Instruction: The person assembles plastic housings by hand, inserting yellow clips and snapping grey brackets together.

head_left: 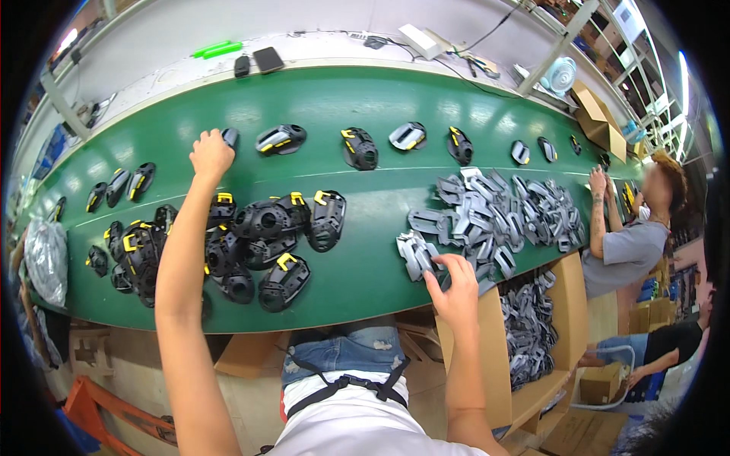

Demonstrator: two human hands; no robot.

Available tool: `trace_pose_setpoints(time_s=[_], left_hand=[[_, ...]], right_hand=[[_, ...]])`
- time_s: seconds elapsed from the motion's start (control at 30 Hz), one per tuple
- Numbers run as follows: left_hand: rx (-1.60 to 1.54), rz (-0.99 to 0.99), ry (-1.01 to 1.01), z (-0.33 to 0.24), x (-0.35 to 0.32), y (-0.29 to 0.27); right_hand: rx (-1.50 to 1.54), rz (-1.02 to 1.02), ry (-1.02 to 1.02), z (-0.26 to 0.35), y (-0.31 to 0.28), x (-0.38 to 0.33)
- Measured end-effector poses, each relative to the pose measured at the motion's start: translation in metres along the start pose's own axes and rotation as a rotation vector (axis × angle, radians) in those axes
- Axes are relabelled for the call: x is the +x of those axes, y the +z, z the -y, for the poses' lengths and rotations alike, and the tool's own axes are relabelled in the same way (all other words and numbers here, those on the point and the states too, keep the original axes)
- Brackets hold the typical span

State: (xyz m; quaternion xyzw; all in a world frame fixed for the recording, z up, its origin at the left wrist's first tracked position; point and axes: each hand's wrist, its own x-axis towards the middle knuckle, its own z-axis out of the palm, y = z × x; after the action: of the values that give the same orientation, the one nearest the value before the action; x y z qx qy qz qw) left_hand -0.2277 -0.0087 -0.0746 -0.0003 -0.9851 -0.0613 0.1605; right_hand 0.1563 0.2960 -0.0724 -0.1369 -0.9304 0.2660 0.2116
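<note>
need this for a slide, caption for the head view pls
Left hand reaches a black part on the green belt; right hand picks from grey pieces.

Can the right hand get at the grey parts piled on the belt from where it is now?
Probably yes. The right hand already rests at the near edge of the grey parts pile on the green belt, fingers on the nearest pieces, and nothing lies between them.
</note>
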Motion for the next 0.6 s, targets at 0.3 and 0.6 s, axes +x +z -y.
trace_pose_setpoints(time_s=[0.3, 0.6], left_hand=[[-0.915, 0.261, 0.919, -0.139, -0.171, -0.091], [-1.313, 0.567, 0.515, -0.122, -0.286, -0.066]], right_hand=[[-0.272, 0.246, 0.009, -0.016, 0.026, 0.029], [-0.113, 0.198, -0.107, -0.016, 0.024, 0.033]])
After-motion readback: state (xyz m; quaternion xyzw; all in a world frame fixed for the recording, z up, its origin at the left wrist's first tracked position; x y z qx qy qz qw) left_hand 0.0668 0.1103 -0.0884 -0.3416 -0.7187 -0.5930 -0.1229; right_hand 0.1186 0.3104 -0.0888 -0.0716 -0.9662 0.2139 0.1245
